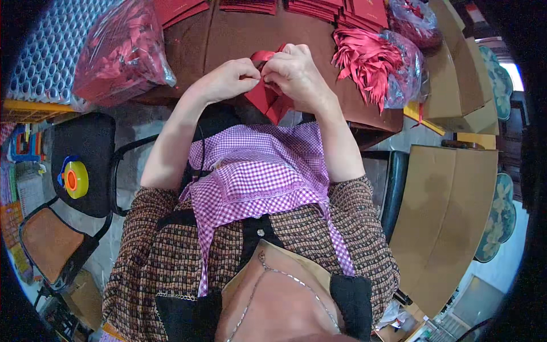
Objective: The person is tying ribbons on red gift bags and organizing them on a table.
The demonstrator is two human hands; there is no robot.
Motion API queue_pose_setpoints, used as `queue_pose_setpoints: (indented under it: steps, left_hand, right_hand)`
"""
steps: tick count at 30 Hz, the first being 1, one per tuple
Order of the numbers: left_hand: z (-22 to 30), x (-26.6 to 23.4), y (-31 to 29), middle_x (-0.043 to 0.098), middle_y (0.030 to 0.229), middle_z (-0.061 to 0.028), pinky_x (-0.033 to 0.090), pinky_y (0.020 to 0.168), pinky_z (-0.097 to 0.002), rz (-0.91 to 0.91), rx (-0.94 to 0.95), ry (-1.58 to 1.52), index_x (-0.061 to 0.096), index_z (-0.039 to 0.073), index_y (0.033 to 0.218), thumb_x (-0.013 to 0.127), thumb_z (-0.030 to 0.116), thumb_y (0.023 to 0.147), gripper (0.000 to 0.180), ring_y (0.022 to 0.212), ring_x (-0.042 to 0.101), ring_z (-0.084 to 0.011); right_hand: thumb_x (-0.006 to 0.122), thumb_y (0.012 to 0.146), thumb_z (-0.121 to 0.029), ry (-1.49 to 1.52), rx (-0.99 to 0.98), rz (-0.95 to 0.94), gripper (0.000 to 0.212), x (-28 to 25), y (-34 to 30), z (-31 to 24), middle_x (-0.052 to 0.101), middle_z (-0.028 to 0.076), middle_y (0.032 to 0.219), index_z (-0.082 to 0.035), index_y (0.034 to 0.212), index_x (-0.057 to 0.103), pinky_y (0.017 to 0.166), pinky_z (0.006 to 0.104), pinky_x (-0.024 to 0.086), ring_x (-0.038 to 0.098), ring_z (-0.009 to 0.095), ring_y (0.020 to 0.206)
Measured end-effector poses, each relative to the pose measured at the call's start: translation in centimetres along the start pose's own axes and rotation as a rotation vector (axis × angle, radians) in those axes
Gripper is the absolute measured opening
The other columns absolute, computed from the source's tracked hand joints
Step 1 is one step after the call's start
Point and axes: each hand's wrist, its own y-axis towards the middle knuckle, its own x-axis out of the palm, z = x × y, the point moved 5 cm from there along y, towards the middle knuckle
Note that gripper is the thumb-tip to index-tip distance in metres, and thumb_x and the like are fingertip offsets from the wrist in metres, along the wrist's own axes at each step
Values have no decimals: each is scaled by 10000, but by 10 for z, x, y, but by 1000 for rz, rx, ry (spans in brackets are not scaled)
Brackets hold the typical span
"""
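Note:
My left hand [231,80] and my right hand [297,75] meet over the near edge of a dark brown table [228,34]. Both pinch a red ribbon [263,56] at the top of a folded red paper piece [268,100] that hangs down between them. My fingers hide most of the ribbon. A purple checked apron [256,171] covers my lap below the hands.
A clear bag of red ribbons [122,51] lies at the left, another bag of loose red ribbons [379,62] at the right. Stacks of red cards [336,8] line the far edge. Cardboard boxes [456,74] stand at the right, black chairs [85,154] at the left.

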Motion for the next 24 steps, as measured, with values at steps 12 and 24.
queue_pose_setpoints:
  steps: [12, 24]
  left_hand:
    - [5, -5, 3, 533, 811, -76, 443, 747, -300, 105, 155, -43, 550, -13, 776, 557, 106, 844, 137, 805, 546, -191]
    - [11, 2, -10, 526, 849, -40, 413, 733, -260, -133, 22, -256, 587, -8, 821, 553, 90, 841, 105, 806, 510, -141]
  right_hand:
    - [726, 673, -228, 113, -8, -170, 265, -17, 7, -1, 600, 94, 844, -75, 861, 622, 785, 415, 392, 551, 300, 865]
    - [703, 721, -249, 192, -22, -207, 199, -6, 1, -11, 583, 43, 807, -100, 821, 618, 825, 341, 358, 520, 218, 837]
